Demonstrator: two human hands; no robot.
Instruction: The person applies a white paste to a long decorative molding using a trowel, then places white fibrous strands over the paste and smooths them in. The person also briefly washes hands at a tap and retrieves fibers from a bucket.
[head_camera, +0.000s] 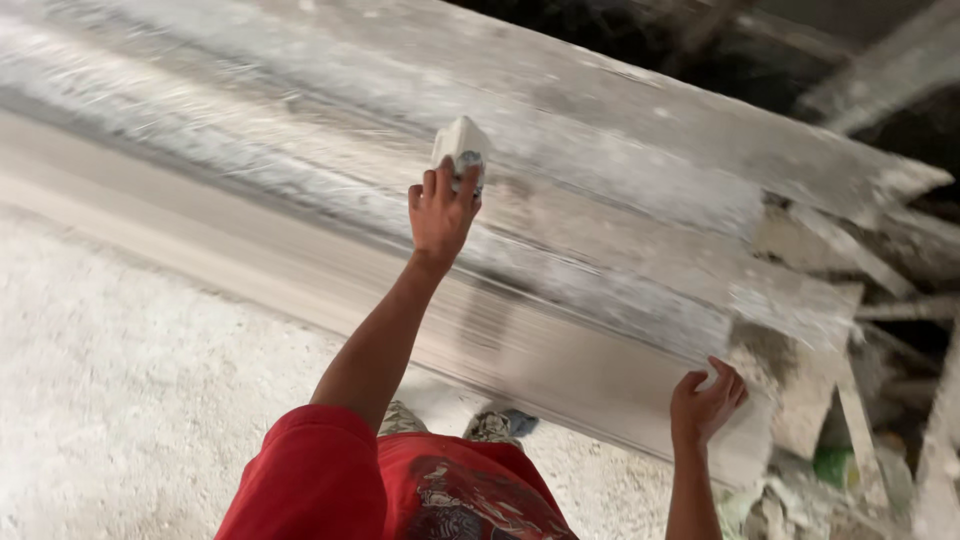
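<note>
Red shirt fabric (330, 490) fills the bottom centre of the frame, and from it both bare arms reach up to a long, plaster-streaked moulding (620, 250) running from upper left to lower right. Near the top centre, the left hand (441, 212) has its fingers curled around a small whitish sanding block (461, 148), pressing it flat on the moulding's face, seemingly so it rubs evenly. At lower right, the right hand (706, 400) grips the moulding's lower edge with fingers hooked over it, apparently as a brace. Broken plaster rubble (840, 440) lies at the far right.
</note>
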